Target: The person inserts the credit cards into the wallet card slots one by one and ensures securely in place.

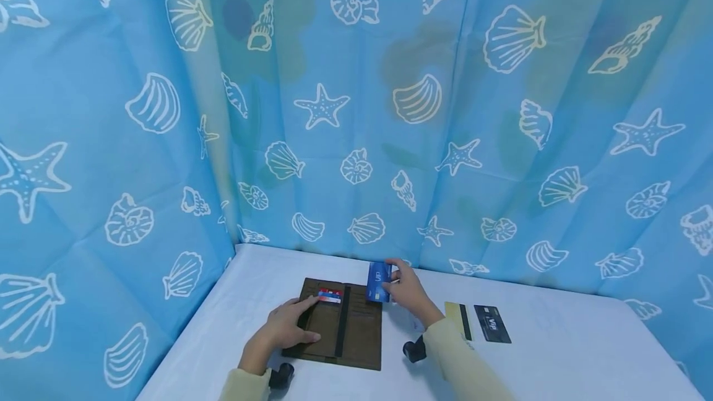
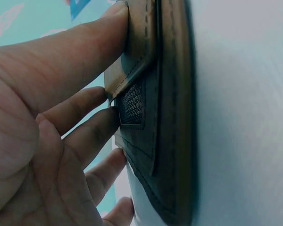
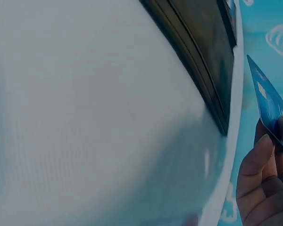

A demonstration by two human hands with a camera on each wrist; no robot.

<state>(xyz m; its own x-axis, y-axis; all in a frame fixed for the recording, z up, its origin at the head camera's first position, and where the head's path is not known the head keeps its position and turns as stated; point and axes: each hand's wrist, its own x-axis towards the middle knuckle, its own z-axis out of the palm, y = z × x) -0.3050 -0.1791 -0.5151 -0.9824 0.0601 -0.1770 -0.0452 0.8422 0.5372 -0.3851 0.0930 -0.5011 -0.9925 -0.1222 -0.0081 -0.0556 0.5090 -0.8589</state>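
Note:
A brown bifold wallet [image 1: 362, 345] lies unfolded on the white table, a dark band running down its middle. My left hand [image 1: 286, 327] grips its left side; in the left wrist view the thumb lies on the leather flap [image 2: 137, 28] and fingertips touch its edge. Red, white and blue cards [image 1: 330, 296] peek from a slot on the left panel. With my right hand [image 1: 411, 294] I pinch a blue card [image 1: 377, 280] upright at the wallet's upper right. The right wrist view shows that blue card [image 3: 269, 101] between thumb and fingers, apart from the wallet [image 3: 203, 42].
To the right, a gold card with a dark stripe [image 1: 457, 320] lies beside a black VIP card [image 1: 492, 324], close to my right sleeve. A blue curtain [image 1: 356, 110] with white shell prints hangs behind the white table [image 1: 557, 351] and along its left side.

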